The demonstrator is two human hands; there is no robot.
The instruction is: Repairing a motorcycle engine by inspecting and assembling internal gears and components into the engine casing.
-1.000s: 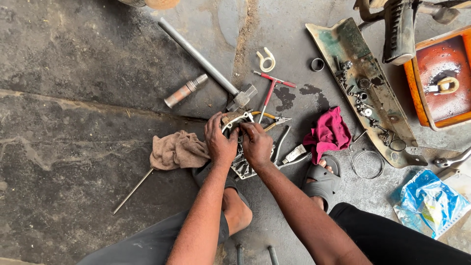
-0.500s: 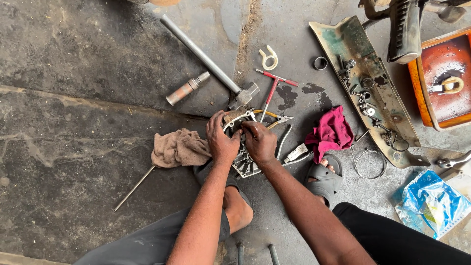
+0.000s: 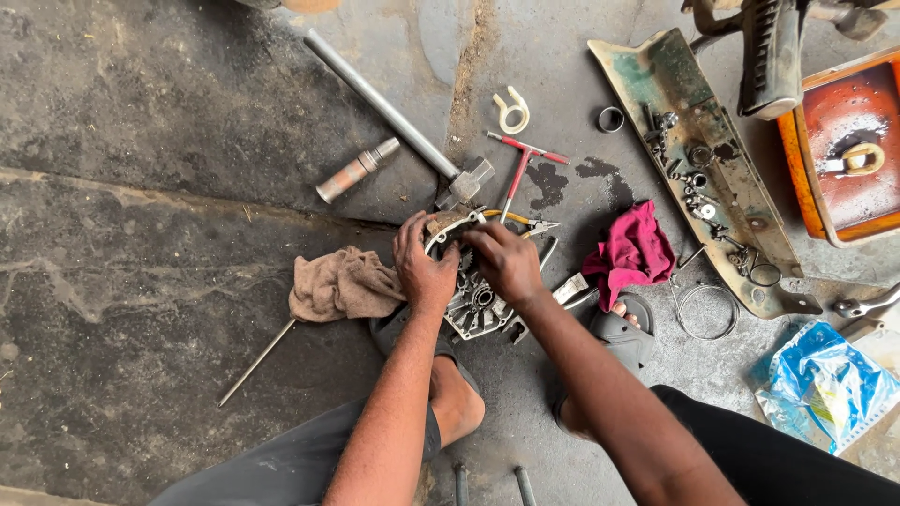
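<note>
You're clamping both your left hand [image 3: 424, 267] and right hand [image 3: 503, 262] down on that metal engine casing [image 3: 476, 302], pinning it steady on the concrete floor [image 3: 141, 281] beside the brown rag [image 3: 342, 284].

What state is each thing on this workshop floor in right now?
Left hand: gripping the engine cover's left edge.
Right hand: pressing on the cover's top.
Engine cover: lying flat, inner side up, gears showing.
Tan rag: crumpled beside the left hand.
Red rag: bunched up, untouched.
Hammer: lying flat, unused.
Red T-wrench: lying flat.
Orange pan: upright, holding dark liquid.
Plastic bag: crumpled.
</note>
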